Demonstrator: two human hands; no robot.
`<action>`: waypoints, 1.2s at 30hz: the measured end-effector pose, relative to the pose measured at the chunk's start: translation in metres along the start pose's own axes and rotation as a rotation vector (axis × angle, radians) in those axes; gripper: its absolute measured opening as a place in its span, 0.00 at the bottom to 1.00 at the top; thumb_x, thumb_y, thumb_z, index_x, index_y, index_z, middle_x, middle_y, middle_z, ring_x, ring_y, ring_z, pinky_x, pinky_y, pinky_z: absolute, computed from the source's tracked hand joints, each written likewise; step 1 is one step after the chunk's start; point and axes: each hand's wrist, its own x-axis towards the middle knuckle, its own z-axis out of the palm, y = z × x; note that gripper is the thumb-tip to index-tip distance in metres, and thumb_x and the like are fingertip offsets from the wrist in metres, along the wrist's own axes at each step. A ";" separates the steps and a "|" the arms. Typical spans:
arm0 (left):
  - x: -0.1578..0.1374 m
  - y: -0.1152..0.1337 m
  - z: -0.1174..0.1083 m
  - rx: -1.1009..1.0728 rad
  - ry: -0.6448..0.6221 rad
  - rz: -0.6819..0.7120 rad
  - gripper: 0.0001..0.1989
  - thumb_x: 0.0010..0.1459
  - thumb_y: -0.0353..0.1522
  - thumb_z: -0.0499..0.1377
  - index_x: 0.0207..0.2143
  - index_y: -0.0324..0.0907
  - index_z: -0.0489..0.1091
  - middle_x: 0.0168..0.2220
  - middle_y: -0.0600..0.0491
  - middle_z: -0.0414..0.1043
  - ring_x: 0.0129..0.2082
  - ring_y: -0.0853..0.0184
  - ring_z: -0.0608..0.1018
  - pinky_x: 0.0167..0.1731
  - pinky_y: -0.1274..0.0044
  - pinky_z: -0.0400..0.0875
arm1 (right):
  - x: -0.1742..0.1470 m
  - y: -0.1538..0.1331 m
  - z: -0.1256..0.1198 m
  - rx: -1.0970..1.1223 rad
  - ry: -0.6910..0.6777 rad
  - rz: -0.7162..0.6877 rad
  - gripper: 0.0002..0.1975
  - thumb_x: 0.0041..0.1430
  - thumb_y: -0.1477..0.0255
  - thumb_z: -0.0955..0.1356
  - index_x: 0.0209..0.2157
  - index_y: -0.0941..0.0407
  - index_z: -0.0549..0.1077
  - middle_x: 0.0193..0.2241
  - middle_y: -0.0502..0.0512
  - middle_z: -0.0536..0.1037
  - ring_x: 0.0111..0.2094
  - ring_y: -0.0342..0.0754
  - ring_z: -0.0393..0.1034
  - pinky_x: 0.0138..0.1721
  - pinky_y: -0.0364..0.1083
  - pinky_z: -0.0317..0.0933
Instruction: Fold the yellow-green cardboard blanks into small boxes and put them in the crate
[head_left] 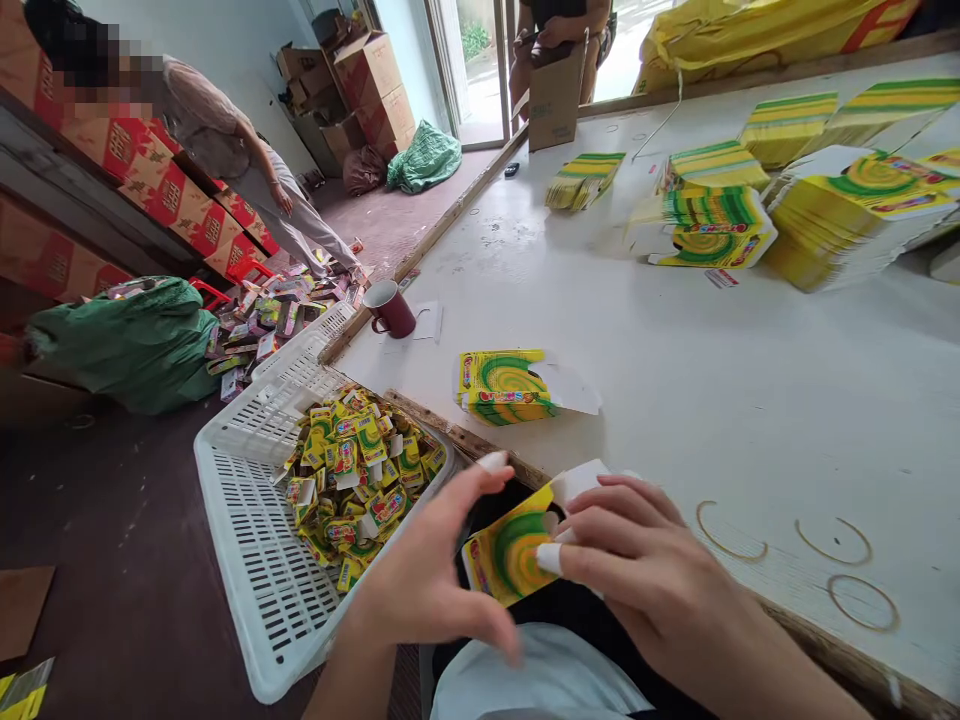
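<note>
My right hand grips a yellow and green printed carton over my lap, at the table's front edge. White coverings sit on a fingertip of each hand. The carton has a spiral design, and white flaps stick out at its upper end. My left hand is just left of the carton, its thumb and fingers spread and nothing in its grasp. Beyond my hands, a small stack of flat cartons of the same print lies on the table. Left of my left hand, a white plastic basket holds many small folded cartons.
Rubber bands lie at the right of the white table. Larger carton stacks stand at the far right. A maroon mug is near the left edge. One person stands left; another is behind the table.
</note>
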 end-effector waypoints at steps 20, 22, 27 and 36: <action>0.020 -0.042 0.080 0.470 0.244 0.294 0.33 0.45 0.25 0.62 0.51 0.51 0.50 0.40 0.53 0.65 0.34 0.62 0.77 0.28 0.75 0.70 | 0.008 -0.010 0.052 1.336 0.665 1.116 0.53 0.40 0.58 0.80 0.63 0.49 0.53 0.52 0.59 0.79 0.43 0.50 0.78 0.46 0.47 0.73; 0.020 -0.038 0.080 0.507 0.206 0.254 0.33 0.45 0.25 0.62 0.50 0.51 0.50 0.39 0.53 0.66 0.34 0.62 0.77 0.28 0.74 0.70 | 0.003 -0.008 0.056 1.303 0.679 1.092 0.53 0.40 0.56 0.80 0.63 0.50 0.54 0.52 0.61 0.78 0.44 0.51 0.78 0.46 0.47 0.73; 0.017 -0.040 0.079 0.540 0.082 0.118 0.34 0.46 0.25 0.59 0.53 0.48 0.47 0.41 0.51 0.70 0.36 0.60 0.77 0.32 0.71 0.72 | -0.017 -0.008 0.064 0.733 0.649 0.868 0.52 0.57 0.65 0.74 0.70 0.49 0.36 0.54 0.62 0.78 0.49 0.54 0.78 0.49 0.52 0.74; 0.020 -0.037 0.071 0.478 0.064 0.063 0.29 0.48 0.26 0.58 0.51 0.46 0.50 0.43 0.48 0.68 0.38 0.59 0.76 0.36 0.68 0.74 | -0.026 -0.003 0.062 0.180 0.254 0.351 0.33 0.65 0.78 0.62 0.69 0.47 0.53 0.67 0.57 0.62 0.67 0.54 0.56 0.62 0.56 0.62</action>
